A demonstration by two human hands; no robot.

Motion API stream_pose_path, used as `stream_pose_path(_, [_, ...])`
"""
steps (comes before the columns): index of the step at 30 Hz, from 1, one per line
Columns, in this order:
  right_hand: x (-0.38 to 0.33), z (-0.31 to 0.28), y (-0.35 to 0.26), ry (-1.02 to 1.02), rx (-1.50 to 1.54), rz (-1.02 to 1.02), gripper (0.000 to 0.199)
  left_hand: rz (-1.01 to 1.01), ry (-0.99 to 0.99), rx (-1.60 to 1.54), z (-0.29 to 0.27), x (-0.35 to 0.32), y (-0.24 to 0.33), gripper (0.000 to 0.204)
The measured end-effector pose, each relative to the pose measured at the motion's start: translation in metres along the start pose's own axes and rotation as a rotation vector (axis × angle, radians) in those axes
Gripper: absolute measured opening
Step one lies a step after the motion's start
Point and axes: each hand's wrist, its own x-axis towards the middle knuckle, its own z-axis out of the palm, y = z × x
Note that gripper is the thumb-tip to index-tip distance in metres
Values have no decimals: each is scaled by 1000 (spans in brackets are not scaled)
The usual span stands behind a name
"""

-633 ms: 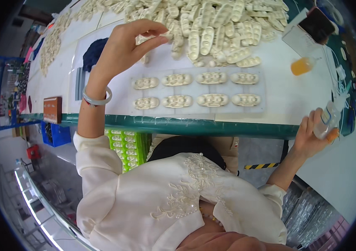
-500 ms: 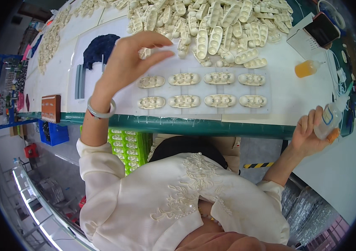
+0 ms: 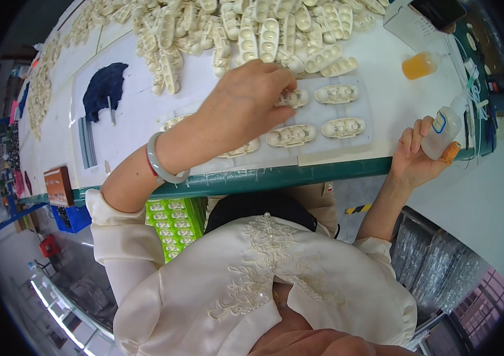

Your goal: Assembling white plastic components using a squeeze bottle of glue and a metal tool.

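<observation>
A: Head view. Where do things stand?

B: Laid out: cream parts (image 3: 336, 94) in two rows on a translucent plate (image 3: 361, 133). Six show, some partly hidden by the left hand (image 3: 252, 98) and forearm (image 3: 184, 145). Not laid out: a big loose pile (image 3: 222, 35) behind. My read: plate well filled, most of the stock not on it. Can't tell if any plated part is finished.

A: Hands?

B: Left: half closed, thumb and fingers bent round the left end of a back-row part (image 3: 299, 98). Can't tell if pinched or just touched. Right hand (image 3: 412, 157): wrapped round a clear squeeze bottle (image 3: 440, 135), nozzle up and outward.

A: Edges, room?

B: Green front edge (image 3: 252, 183) runs near the plate; left forearm crosses it. Pile crowds the back. Best room is right: white tabletop (image 3: 389, 115) shows between plate and right hand. Orange-liquid bottle (image 3: 419, 66) sits farther back, white cables (image 3: 474, 89) beyond.
</observation>
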Motion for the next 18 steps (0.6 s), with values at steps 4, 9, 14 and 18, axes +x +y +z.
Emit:
stream_pose_path(4, [-2,-9,0,68,72,10,58,-48,-47,-48,-8,7,3,26])
stream_pose_path(9, [-2,-8,2,79,131,13,61,-60,-46,-27,-4,6,-1,25])
stream_pose_path(14, [-3,-4,2,75,145,9,61,-96,-51,-81,-2,6,0,26])
stream_pose_path(18, [-5,-3,3,109,110,-26,63,-90,-34,-115,-4,3,1,28])
